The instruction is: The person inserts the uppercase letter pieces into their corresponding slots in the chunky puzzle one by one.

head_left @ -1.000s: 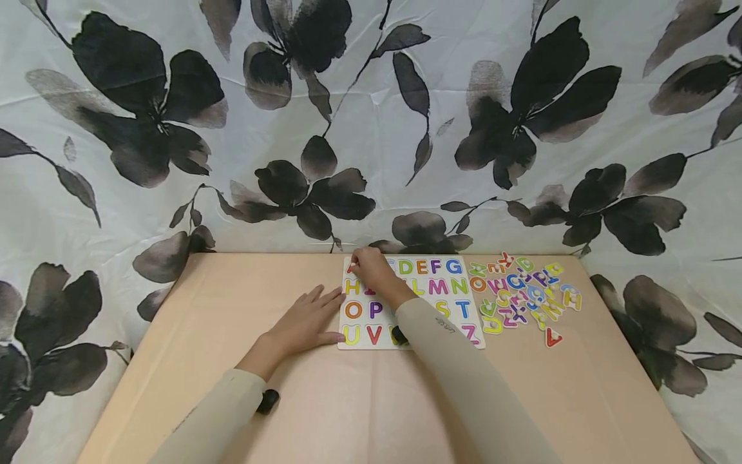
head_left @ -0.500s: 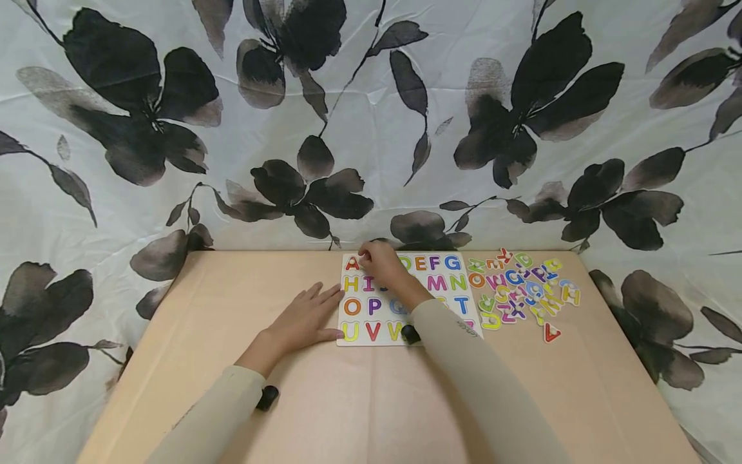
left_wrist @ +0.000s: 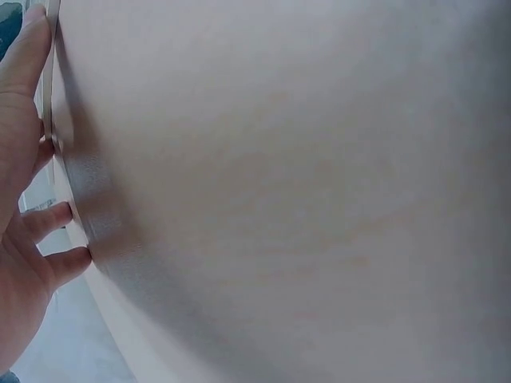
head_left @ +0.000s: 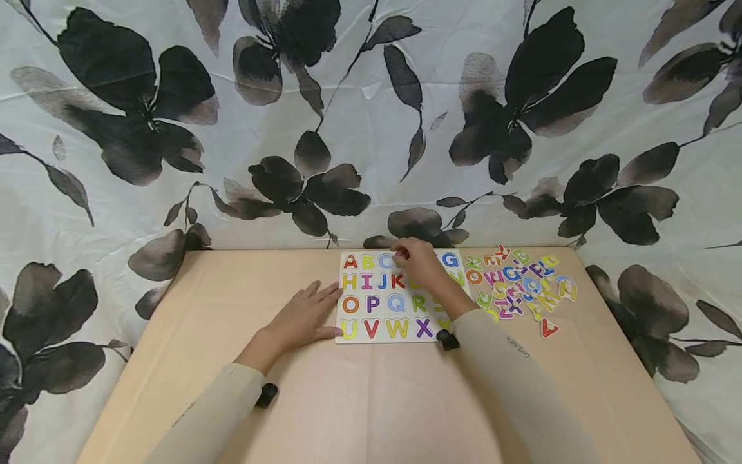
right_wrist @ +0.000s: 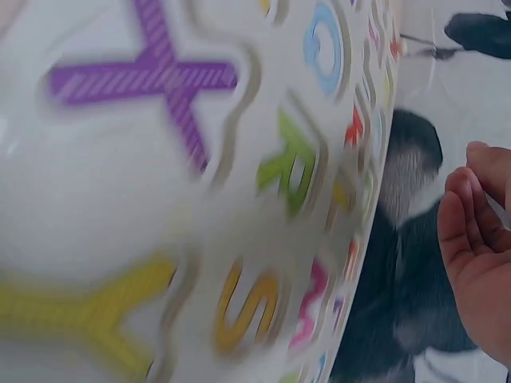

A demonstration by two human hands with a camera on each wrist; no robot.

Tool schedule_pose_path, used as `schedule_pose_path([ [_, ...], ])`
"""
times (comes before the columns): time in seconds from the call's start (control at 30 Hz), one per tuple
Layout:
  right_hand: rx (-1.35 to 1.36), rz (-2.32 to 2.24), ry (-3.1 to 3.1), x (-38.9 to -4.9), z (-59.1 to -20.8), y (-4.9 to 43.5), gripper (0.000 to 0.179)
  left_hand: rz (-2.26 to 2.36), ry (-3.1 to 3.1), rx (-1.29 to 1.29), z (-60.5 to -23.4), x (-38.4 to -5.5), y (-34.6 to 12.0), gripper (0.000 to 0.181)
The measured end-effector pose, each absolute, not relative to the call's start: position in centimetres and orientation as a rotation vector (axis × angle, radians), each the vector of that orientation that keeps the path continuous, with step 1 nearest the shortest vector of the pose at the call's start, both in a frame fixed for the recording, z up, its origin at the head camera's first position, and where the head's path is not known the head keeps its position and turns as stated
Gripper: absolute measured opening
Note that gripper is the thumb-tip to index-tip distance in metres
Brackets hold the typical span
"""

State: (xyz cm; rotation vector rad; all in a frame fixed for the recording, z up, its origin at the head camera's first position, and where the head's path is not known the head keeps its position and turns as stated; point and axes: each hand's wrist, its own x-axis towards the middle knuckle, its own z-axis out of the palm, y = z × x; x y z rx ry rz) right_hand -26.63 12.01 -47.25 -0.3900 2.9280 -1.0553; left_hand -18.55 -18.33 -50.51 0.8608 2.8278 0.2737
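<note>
Left grip (head_left: 298, 317) spread, right grip (head_left: 424, 264) curled

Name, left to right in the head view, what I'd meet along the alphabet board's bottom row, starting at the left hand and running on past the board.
Left hand → yellow U → red V → yellow W → purple X → black wrist device → right sleeve → loose red letter piece.

A light tan table (head_left: 359, 399) is showing faint creases. Behind the table's far edge a wrinkled white cloth (head_left: 371, 122) is rising, also spreading past its left and right sides; large charcoal flowers (head_left: 545, 64) and thin leafy stems (head_left: 402, 77) are patterning the cloth.
</note>
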Motion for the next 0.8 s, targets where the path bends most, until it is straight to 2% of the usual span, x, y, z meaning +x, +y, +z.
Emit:
schedule_pose_path([
  [0.4, -0.178, -1.01, 2.973, -23.5, -46.9, 20.2, 0.026, 0.295, 2.818, 0.871, -50.6, -17.9, -18.8, 0.094],
  [0.8, -0.055, -0.891, 3.078, -22.4, -46.2, 32.2, 0.035, 0.286, 2.816, 0.879, -50.6, -18.1, -18.8, 0.093],
])
